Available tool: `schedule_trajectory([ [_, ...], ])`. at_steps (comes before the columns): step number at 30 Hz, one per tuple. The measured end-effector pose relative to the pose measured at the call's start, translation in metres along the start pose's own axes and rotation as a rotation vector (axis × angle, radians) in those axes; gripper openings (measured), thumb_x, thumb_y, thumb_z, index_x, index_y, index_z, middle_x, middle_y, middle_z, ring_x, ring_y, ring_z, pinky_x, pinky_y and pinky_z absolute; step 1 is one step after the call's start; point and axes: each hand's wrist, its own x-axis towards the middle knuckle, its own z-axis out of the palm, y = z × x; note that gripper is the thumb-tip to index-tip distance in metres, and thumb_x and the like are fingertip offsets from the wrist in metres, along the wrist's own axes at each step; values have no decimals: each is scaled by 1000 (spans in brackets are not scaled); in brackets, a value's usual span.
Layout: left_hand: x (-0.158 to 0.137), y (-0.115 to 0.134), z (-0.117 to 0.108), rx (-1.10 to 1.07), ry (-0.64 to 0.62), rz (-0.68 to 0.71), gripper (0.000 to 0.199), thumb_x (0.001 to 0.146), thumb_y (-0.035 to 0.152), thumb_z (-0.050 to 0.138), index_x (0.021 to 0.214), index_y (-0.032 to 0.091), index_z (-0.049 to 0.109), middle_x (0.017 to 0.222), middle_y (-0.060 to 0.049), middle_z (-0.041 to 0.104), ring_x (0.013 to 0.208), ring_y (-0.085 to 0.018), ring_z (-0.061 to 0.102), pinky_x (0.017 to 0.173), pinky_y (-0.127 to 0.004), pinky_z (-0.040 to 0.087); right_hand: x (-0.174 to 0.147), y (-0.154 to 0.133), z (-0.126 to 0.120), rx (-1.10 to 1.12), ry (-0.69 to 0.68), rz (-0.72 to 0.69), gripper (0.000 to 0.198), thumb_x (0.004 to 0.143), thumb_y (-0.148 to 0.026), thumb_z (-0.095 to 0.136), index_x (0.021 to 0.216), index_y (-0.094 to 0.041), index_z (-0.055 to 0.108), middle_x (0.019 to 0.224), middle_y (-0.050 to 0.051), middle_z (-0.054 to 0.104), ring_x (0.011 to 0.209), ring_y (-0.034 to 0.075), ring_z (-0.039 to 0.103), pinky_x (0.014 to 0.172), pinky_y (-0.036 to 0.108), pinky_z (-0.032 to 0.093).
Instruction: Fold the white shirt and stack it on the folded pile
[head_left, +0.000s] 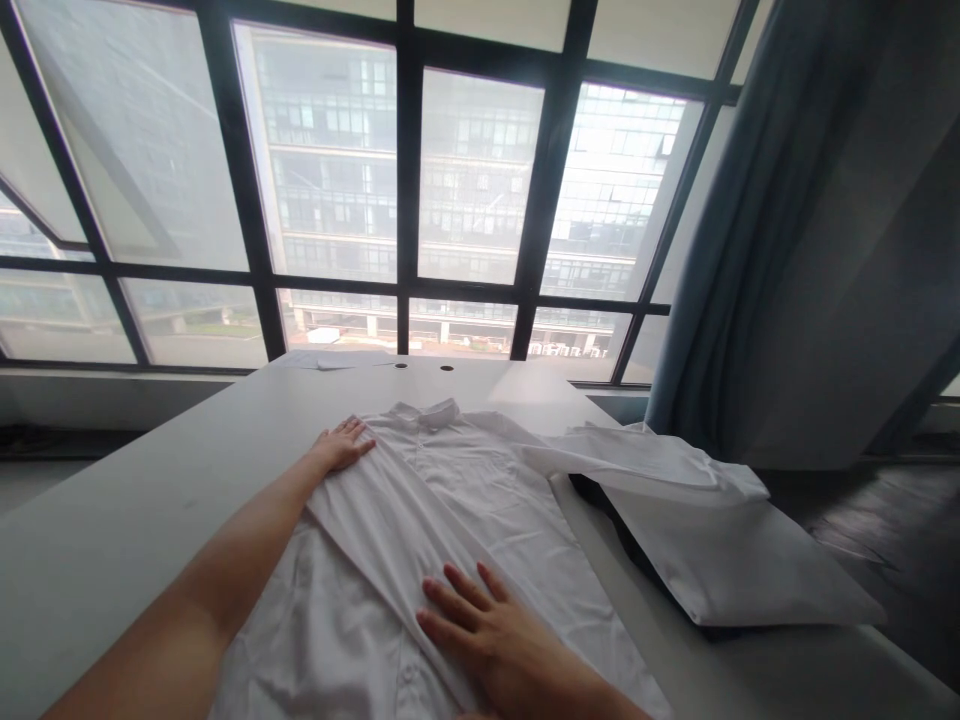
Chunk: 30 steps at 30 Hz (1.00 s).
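A white button-up shirt (465, 490) lies front up on a white table, its collar pointing toward the window. One sleeve is folded diagonally across the front, and the other stretches out to the right. My left hand (343, 446) rests on the shirt's left shoulder edge, fingers extended. Lower down, my right hand (480, 630) lies flat on the folded sleeve near the button placket, its fingers spread. The shirt's bottom hem runs out of view below.
To the right, a flat white piece (742, 560) with a dark underside lies under the outstretched sleeve. White sheets (337, 360) are at the table's (187, 470) far edge, near two round holes. Behind stand large windows (480, 180) and a grey-blue curtain (750, 250).
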Motion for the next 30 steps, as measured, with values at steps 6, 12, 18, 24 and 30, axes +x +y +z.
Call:
schedule_trajectory([
  [6,-45,48,-10,91,-21,45,61,101,47,24,156,21,32,163,-11,21,151,-30,19,118,-60,10,-3,-18,-5,33,91,216,75,95,-63,43,158,-24,26,164,10,17,152,31,11,122,56,9],
  [12,-124,50,17,6,-88,179,77,96,65,17,159,21,21,165,-9,12,153,-29,12,119,-55,15,-2,-19,3,15,79,265,74,97,-58,39,157,-16,28,163,12,21,152,28,13,123,51,8],
  [18,-137,-5,6,14,-29,-43,82,94,65,22,159,16,23,165,-9,15,153,-29,12,120,-51,14,-2,-18,5,-6,8,280,76,96,-63,37,157,-19,27,164,12,15,152,31,8,122,55,6],
  [24,-129,-14,2,-16,-2,-72,78,94,61,26,158,16,26,164,-10,18,151,-30,18,119,-52,19,-6,-21,4,-22,2,277,74,96,-64,37,156,-22,31,164,12,17,152,30,10,121,54,6],
  [30,-142,-10,-4,23,-60,-60,76,96,62,25,157,17,27,164,-11,18,151,-34,15,118,-61,13,-3,-12,-11,23,85,227,70,90,-64,51,146,-20,50,148,15,51,135,31,48,112,47,35],
])
